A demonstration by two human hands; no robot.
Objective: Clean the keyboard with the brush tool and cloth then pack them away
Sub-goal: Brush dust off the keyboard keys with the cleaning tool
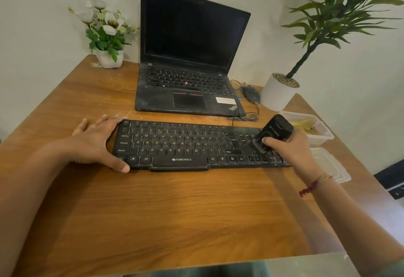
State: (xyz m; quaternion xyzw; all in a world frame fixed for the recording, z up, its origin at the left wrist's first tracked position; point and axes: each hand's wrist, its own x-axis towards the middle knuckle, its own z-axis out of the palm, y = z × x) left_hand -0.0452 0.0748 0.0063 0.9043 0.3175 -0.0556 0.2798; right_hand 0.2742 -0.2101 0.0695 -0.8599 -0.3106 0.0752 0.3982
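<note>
Wood-grain table [175,211]; right hand [290,149] grips rounded black brush tool [276,130] on keyboard [185,143].

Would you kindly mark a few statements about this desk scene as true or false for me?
1. The right hand grips the brush tool over the right end of the keyboard. True.
2. The left hand holds the cloth. False: it rests against the keyboard's left end; the cloth lies in the plastic box.
3. The laptop is closed. False: it stands open, screen dark.
4. A mouse lies between the laptop and the white plant pot. True.
5. The box has its lid on. False: the lid lies beside it.
</note>
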